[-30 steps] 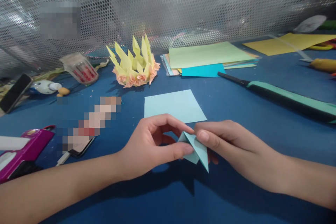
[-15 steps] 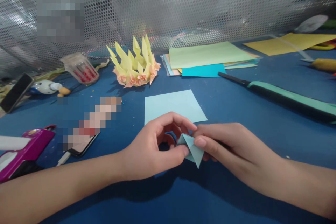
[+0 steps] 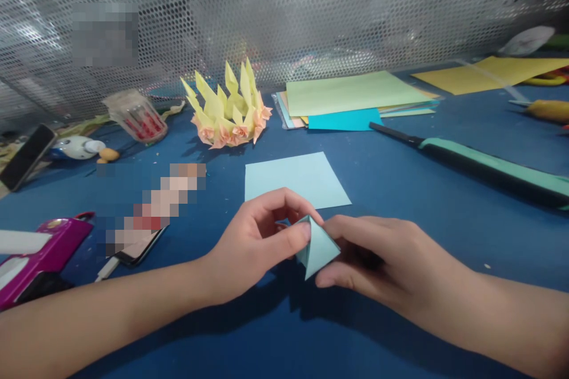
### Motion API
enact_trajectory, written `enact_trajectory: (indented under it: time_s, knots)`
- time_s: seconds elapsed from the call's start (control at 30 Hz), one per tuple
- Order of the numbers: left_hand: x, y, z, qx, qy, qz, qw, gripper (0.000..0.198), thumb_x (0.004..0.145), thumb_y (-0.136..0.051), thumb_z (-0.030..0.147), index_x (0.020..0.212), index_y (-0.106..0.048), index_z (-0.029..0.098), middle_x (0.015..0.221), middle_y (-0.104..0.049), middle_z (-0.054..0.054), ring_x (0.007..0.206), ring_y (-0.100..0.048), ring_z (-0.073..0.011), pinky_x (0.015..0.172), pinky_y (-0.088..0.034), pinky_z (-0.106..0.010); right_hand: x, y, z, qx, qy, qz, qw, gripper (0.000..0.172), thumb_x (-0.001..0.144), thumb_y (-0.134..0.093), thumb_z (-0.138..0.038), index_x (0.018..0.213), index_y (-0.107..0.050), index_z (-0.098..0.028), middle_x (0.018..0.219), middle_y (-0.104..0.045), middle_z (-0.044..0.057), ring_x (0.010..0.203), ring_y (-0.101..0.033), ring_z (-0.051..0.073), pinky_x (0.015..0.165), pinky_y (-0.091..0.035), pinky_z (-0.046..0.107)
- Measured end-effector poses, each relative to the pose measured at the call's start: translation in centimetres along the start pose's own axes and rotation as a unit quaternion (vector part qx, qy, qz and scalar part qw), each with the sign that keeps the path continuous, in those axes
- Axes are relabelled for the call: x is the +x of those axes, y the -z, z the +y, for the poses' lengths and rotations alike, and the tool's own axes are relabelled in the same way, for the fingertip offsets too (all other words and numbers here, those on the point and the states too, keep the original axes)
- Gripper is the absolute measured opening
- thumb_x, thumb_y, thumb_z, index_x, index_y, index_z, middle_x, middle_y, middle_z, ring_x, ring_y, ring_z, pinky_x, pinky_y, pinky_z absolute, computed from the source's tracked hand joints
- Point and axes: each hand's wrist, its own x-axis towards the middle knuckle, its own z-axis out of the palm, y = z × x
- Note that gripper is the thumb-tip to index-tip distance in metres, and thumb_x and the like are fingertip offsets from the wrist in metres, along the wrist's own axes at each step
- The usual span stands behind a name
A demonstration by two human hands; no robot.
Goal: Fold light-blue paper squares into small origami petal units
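A small light-blue folded paper (image 3: 320, 249), shaped into pointed triangular flaps, is raised above the blue table. My left hand (image 3: 267, 243) pinches it, thumb on the near face and fingers curled behind. On the other side, my right hand (image 3: 386, 254) has its thumb and index finger apart. The index fingertip meets the paper's upper right edge, and the thumb lies just below its right corner. Its other fingers are mostly hidden. Just beyond my hands a flat light-blue paper sheet (image 3: 296, 177) rests on the table, partly covered by my left hand.
A yellow paper crown with pink flowers (image 3: 231, 112) stands behind. Stacked coloured papers (image 3: 351, 95) lie at the back, yellow paper (image 3: 493, 74) farther right. A green-and-black tool (image 3: 480, 163) is at right. Leftward are a phone (image 3: 142, 246), a magenta device (image 3: 53, 249) and a tilted jar (image 3: 136, 115).
The folded paper has turned, its lower point swinging left. My right thumb has come off its face and moved down. My left thumb has shifted slightly up and left.
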Motion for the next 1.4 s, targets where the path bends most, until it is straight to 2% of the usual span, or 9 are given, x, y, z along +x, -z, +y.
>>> enact_trajectory:
  time_s: [0.2,0.33,0.53,0.73,0.9,1.1,1.17,1.3,1.4]
  knots:
    - [0.14,-0.29,0.19,-0.044,-0.012,0.014,0.999,0.010,0.086,-0.071,0.016,0.077,-0.066,0.017,0.084,-0.067,0.000,0.071,-0.057,-0.0100,0.064,-0.048,-0.019,0.00,0.16,-0.17,0.018,-0.014,-0.009,1.000,0.032,0.102,-0.055,-0.042,0.078,-0.052,-0.021,0.064,-0.054,-0.006,0.052,-0.044,0.008,0.049,-0.035,0.018]
    - [0.19,-0.54,0.34,-0.054,-0.008,0.016,0.998,0.012,0.083,-0.075,0.013,0.073,-0.070,0.015,0.078,-0.068,0.000,0.067,-0.058,-0.0085,0.062,-0.048,-0.018,-0.03,0.21,-0.23,0.027,-0.017,-0.007,0.999,0.033,0.105,-0.048,-0.042,0.082,-0.057,-0.020,0.067,-0.057,-0.004,0.056,-0.047,0.009,0.053,-0.039,0.019]
    - [0.17,-0.72,0.27,-0.050,-0.005,0.061,0.997,0.005,0.077,-0.081,0.012,0.073,-0.080,0.015,0.080,-0.071,-0.002,0.067,-0.064,-0.0109,0.058,-0.056,-0.019,0.31,0.30,-0.22,0.048,-0.085,0.022,0.995,0.048,0.103,-0.043,-0.052,0.074,-0.062,-0.019,0.064,-0.062,0.001,0.056,-0.052,0.013,0.050,-0.038,0.024]
    - [0.25,-0.80,0.26,-0.051,0.002,0.070,0.996,0.010,0.074,-0.084,0.010,0.080,-0.085,0.018,0.082,-0.074,-0.003,0.067,-0.066,-0.0111,0.059,-0.059,-0.020,0.62,0.47,-0.13,0.047,-0.102,0.043,0.993,0.050,0.099,-0.049,-0.057,0.074,-0.068,-0.019,0.060,-0.060,0.000,0.053,-0.048,0.013,0.047,-0.034,0.026]
    - [0.15,-0.77,0.10,-0.062,0.002,0.073,0.995,0.007,0.073,-0.085,0.013,0.073,-0.084,0.020,0.078,-0.072,-0.001,0.066,-0.065,-0.0110,0.058,-0.060,-0.020,0.53,0.41,-0.09,0.035,-0.102,0.041,0.993,0.052,0.101,-0.048,-0.050,0.060,-0.056,-0.019,0.051,-0.046,-0.003,0.049,-0.038,0.011,0.044,-0.030,0.024]
    - [-0.02,-0.78,0.28,0.002,-0.007,0.068,0.998,0.008,0.079,-0.081,0.017,0.071,-0.081,0.018,0.077,-0.072,-0.002,0.068,-0.064,-0.0112,0.057,-0.056,-0.018,0.28,0.21,0.01,0.052,-0.122,0.016,0.991,0.051,0.101,-0.046,-0.050,0.061,-0.056,-0.019,0.054,-0.050,-0.002,0.052,-0.042,0.012,0.048,-0.033,0.025]
    - [0.03,-0.75,0.38,0.014,-0.004,0.074,0.997,0.010,0.082,-0.078,0.020,0.072,-0.079,0.017,0.076,-0.071,-0.001,0.067,-0.063,-0.0112,0.057,-0.054,-0.018,0.28,0.18,0.08,0.060,-0.119,0.006,0.991,0.050,0.101,-0.046,-0.052,0.063,-0.053,-0.020,0.056,-0.047,-0.003,0.054,-0.040,0.011,0.049,-0.033,0.024]
    - [0.00,-0.60,0.32,0.048,0.004,0.064,0.997,0.014,0.083,-0.076,0.025,0.073,-0.074,0.016,0.073,-0.071,-0.002,0.066,-0.062,-0.0130,0.058,-0.051,-0.022,0.37,0.22,-0.01,0.059,-0.081,0.013,0.995,0.051,0.103,-0.045,-0.050,0.062,-0.041,-0.020,0.058,-0.038,-0.004,0.052,-0.034,0.010,0.047,-0.030,0.023]
    - [-0.10,-0.42,0.09,0.072,0.018,0.043,0.996,0.015,0.084,-0.075,0.026,0.073,-0.073,0.015,0.071,-0.068,-0.003,0.063,-0.057,-0.0127,0.056,-0.046,-0.022,0.36,0.26,-0.23,0.026,-0.030,0.035,0.999,0.050,0.106,-0.041,-0.039,0.060,-0.038,-0.020,0.056,-0.038,-0.004,0.050,-0.037,0.010,0.049,-0.032,0.024]
